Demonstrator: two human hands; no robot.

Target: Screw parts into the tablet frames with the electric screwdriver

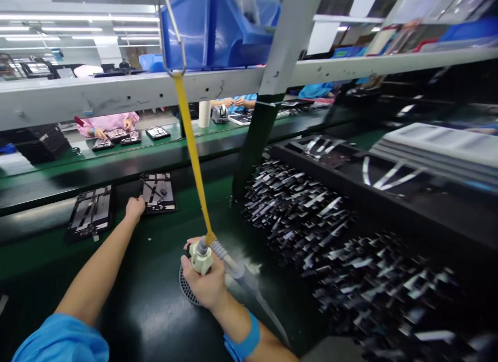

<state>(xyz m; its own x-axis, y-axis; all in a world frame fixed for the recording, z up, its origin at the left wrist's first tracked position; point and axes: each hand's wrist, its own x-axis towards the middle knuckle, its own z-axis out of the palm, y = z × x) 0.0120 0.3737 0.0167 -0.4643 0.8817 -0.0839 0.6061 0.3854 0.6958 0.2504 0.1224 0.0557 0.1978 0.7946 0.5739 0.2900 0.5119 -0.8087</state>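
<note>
My left hand [135, 207] reaches out to the green conveyor belt [46, 245] and grips the near left edge of a black tablet-like device [157, 192] lying open side up. A second such device [91, 212] lies to its left on the belt. My right hand [205, 281] is closed round a hanging power screwdriver [201, 256] with a cream top. A yellow strap [191, 144] runs from the tool up to a metal hook [172, 38], and a grey coiled hose [233, 266] leaves it toward my arm. A round perforated disc [185, 289] shows under that hand.
A heap of small black and silver metal parts [311, 217] fills the bench to the right, with black trays [330, 149] and grey sheets [439, 147] behind. A grey rack beam [116, 92] carries blue bins [213, 27]. Other people in pink [109, 123] and blue work across a far belt.
</note>
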